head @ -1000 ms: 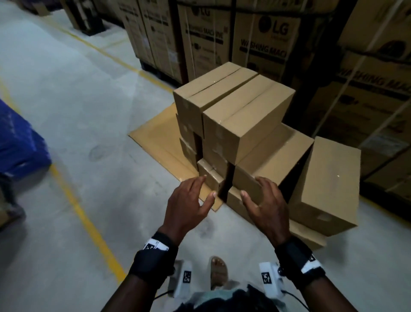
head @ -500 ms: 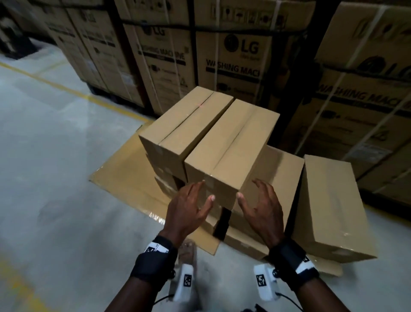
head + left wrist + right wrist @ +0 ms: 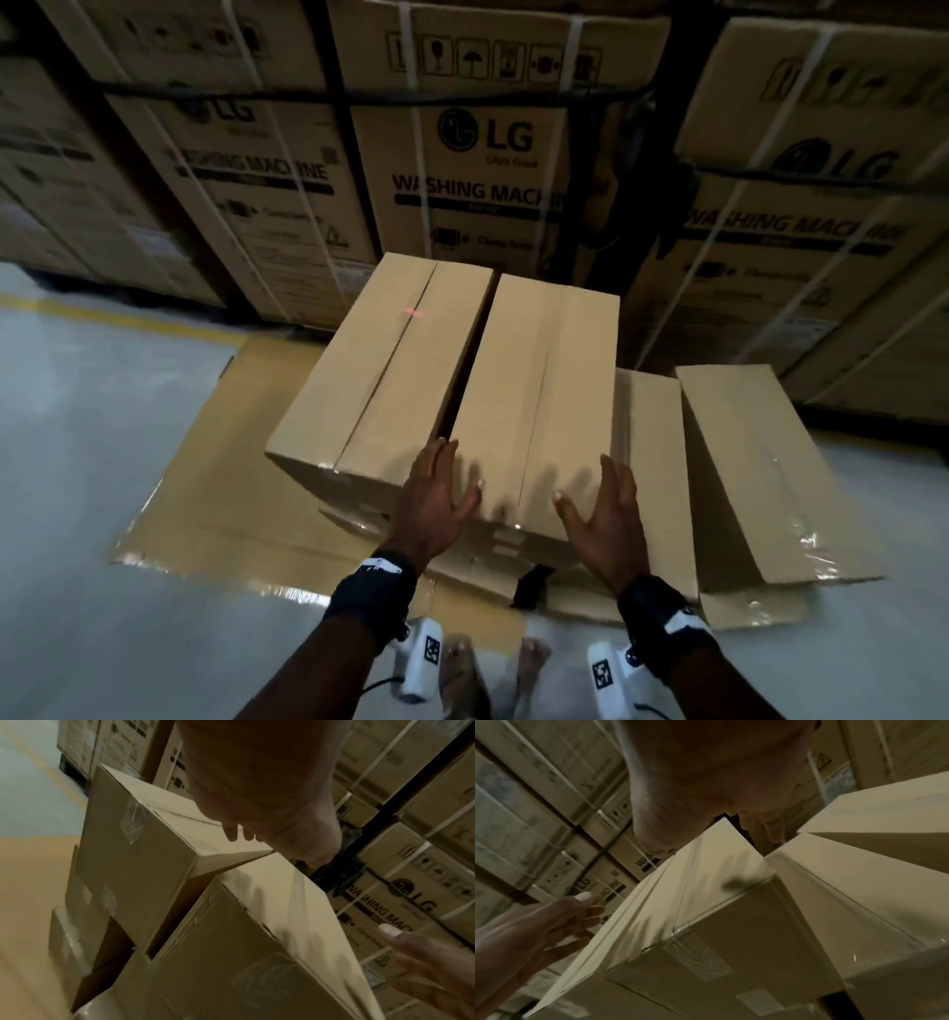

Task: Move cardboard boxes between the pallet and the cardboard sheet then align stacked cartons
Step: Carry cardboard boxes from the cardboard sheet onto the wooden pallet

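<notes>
Reaching for a lift: left hand (image 3: 431, 506) and right hand (image 3: 606, 519), fingers (image 3: 616, 478) spread, holding nothing, flanking the top box (image 3: 539, 390) atop the stack on the sheet (image 3: 215, 493). Next, probably gripping both its sides.

My head camera looks steeply down from above my fingers onto the top box (image 3: 534, 390). Each wrist camera sits close beneath its palm, facing forward past the fingertips. All three share that box (image 3: 270, 923) (image 3: 706, 902).
</notes>
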Demonstrator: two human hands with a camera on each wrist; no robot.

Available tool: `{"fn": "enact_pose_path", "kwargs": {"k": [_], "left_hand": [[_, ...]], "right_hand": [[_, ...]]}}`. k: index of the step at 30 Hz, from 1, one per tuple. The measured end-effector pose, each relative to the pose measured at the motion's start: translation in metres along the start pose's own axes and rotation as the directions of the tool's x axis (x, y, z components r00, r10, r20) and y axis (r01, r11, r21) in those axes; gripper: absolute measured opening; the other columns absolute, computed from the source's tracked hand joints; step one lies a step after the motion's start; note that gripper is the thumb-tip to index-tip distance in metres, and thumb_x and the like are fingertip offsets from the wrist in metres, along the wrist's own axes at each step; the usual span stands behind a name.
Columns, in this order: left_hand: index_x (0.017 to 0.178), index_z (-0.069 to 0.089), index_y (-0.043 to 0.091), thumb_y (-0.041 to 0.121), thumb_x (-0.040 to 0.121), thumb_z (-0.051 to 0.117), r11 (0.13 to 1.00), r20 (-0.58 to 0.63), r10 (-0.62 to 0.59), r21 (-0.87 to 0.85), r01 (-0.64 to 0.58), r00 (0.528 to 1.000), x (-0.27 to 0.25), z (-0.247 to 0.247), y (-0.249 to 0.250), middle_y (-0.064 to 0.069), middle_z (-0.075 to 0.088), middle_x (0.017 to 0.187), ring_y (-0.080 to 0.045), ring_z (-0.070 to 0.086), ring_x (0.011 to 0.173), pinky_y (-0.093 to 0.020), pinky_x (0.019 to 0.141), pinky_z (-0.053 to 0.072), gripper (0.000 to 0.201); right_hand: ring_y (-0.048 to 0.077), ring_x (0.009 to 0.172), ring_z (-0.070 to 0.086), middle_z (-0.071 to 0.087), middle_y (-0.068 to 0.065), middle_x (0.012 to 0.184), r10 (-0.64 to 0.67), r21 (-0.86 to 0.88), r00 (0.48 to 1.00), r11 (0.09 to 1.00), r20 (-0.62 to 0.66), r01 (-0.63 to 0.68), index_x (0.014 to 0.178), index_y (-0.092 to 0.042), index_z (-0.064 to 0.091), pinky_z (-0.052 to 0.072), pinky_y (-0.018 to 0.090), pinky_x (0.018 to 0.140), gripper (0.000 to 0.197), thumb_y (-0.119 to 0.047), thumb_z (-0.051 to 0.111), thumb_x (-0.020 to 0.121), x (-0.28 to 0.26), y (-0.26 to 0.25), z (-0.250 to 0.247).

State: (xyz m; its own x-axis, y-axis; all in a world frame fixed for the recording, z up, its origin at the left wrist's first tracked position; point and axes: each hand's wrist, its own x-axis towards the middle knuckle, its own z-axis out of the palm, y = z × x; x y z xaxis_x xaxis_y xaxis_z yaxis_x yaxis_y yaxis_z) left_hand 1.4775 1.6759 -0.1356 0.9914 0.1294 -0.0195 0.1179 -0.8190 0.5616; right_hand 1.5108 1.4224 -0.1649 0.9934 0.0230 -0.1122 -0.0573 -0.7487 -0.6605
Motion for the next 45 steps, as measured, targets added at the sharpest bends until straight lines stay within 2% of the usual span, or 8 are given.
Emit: {"fn": "enact_pose_path", "kwargs": {"k": [13,16,20,24,30,34,38,45], "left_hand": [[0.16,-0.001,0.013,0.054,0.096,0.055,0.984,0.261,-0.11,-0.106,0.141,0.959,0.075,0.048,-0.039,-0.01,0.019,0.166,-0.03,0.038,0.144,-0.033,0.11,0.038,0.095],[0.16,-0.002,0.016,0.049,0.095,0.061,0.953,0.21,-0.104,-0.257,0.158,0.972,0.076,0.054,-0.038,-0.001,0.009,0.168,-0.015,0.018,0.152,-0.018,0.116,0.017,0.097],[0.16,-0.002,0.022,0.047,0.093,0.065,0.909,0.191,-0.097,-0.384,0.165,0.977,0.078,0.061,-0.039,0.008,0.006,0.166,-0.004,0.012,0.151,-0.024,0.122,0.02,0.099],[0.161,-0.002,0.022,0.042,0.092,0.068,0.887,0.218,-0.108,-0.419,0.193,0.97,0.079,0.057,-0.039,0.018,0.005,0.158,0.011,0.012,0.141,0.003,0.105,0.016,0.1],[0.16,-0.005,0.016,0.039,0.09,0.072,0.884,0.206,-0.072,-0.44,0.159,0.976,0.072,0.047,-0.022,0.027,0.0,0.153,0.039,0.001,0.124,0.008,0.098,0.011,0.107],[0.159,-0.007,0.022,0.04,0.088,0.074,0.873,0.199,-0.039,-0.47,0.13,0.979,0.059,0.035,0.003,0.042,0.003,0.142,0.041,0.008,0.12,0.009,0.096,0.015,0.11],[0.158,-0.012,0.031,0.05,0.086,0.072,0.877,0.186,-0.018,-0.469,0.106,0.982,0.049,0.02,0.034,0.032,0.002,0.154,0.029,0.011,0.131,-0.004,0.107,0.019,0.113],[0.156,-0.016,0.034,0.052,0.085,0.072,0.887,0.109,-0.056,-0.452,0.099,0.993,0.017,0.02,0.104,0.026,-0.009,0.158,0.007,0.005,0.146,-0.019,0.117,0.016,0.114]], "right_hand": [[0.032,0.153,0.022,0.01,0.012,0.169,0.236,0.033,0.971,0.971,0.035,-0.237,0.162,-0.013,0.004,0.031,0.042,0.119,0.116,-0.075,0.059,0.08,0.033,0.018,0.043],[0.025,0.152,0.025,0.014,0.001,0.169,0.265,0.138,0.961,0.952,0.074,-0.273,0.163,-0.027,0.0,0.029,0.039,0.119,0.124,-0.075,0.071,0.072,0.038,0.021,0.033],[0.024,0.151,0.028,0.018,-0.005,0.168,0.34,0.304,0.93,0.879,0.139,-0.367,0.16,-0.042,-0.002,0.025,0.039,0.121,0.13,-0.065,0.083,0.065,0.04,0.021,0.024],[0.02,0.151,0.027,0.018,-0.011,0.167,0.342,0.34,0.927,0.862,0.155,-0.375,0.159,-0.046,0.0,0.023,0.032,0.118,0.126,-0.061,0.084,0.065,0.04,0.017,0.022],[0.021,0.148,0.032,0.027,-0.009,0.164,0.333,0.322,0.931,0.873,0.152,-0.365,0.159,-0.046,0.0,0.025,0.028,0.113,0.125,-0.054,0.087,0.069,0.037,0.011,-0.005],[0.003,0.136,0.027,0.022,-0.026,0.15,0.298,0.354,0.949,0.88,0.106,-0.316,0.161,-0.039,0.002,0.021,0.022,0.109,0.123,-0.041,0.088,0.073,0.029,0.011,-0.032],[-0.001,0.137,0.024,0.018,-0.036,0.147,0.267,0.397,0.962,0.877,0.063,-0.269,0.161,-0.04,0.003,0.023,0.023,0.111,0.123,-0.037,0.089,0.073,0.023,0.018,-0.06],[0.0,0.135,0.026,0.023,-0.027,0.148,0.154,0.425,0.985,0.889,0.073,-0.171,0.156,-0.054,0.002,0.025,0.03,0.112,0.125,-0.043,0.09,0.068,0.016,0.037,-0.126]]}}
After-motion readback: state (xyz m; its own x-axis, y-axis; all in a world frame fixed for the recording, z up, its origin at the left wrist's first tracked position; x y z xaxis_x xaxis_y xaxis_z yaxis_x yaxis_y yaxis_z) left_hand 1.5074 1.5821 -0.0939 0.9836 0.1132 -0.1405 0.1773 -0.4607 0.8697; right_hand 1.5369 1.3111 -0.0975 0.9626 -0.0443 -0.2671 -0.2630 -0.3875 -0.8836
